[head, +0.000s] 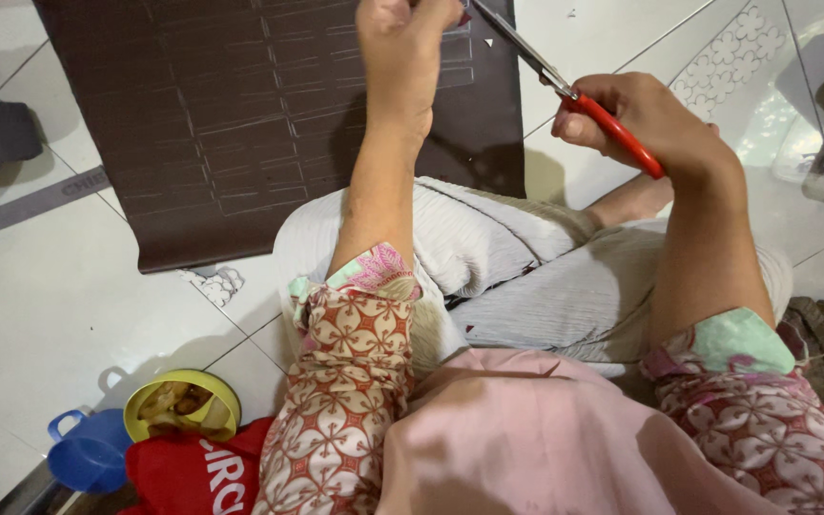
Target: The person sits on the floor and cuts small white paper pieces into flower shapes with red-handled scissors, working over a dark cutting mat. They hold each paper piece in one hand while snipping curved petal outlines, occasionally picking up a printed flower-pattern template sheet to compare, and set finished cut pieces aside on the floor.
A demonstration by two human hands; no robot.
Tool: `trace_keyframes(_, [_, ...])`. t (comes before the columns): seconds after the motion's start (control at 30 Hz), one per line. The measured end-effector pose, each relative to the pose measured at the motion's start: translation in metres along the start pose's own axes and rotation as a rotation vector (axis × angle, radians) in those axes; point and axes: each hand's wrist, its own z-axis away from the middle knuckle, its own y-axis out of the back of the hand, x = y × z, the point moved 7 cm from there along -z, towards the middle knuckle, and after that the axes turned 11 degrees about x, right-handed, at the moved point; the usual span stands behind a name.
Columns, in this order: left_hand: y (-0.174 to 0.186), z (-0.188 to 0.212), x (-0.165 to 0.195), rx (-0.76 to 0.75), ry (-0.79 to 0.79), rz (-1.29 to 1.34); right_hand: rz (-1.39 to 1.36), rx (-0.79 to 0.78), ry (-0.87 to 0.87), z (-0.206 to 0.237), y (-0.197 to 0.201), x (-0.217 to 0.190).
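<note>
The floor (69,286) was white glossy tile with thin grout lines; one tile at upper right carried a floral pattern. A dark brown sheet (221,124), marked with pale ruled rectangles, lay flat on the floor ahead of the person's knees. The left hand (402,48) gripped the sheet's far edge, fingers closed on it. The right hand (655,119) held red-handled scissors (565,91), fingers closed through the handles, blades pointing toward the sheet beside the left hand. At lower left stood a blue handled cup (88,453) and a yellow bowl (183,405) holding brownish contents, touching a red cloth (193,472).
</note>
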Motion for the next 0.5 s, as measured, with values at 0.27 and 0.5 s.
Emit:
trace_keyframes(0.27, [0.01, -0.003, -0.005, 0.093, -0.082, 0.105, -0.136, 0.274, -0.193, -0.002, 0.032, 0.025])
trace_keyframes(0.5, [0.006, -0.001, -0.004, 0.105, 0.019, 0.106, -0.732, 0.534, 0.058, 0.006, 0.057, 0.026])
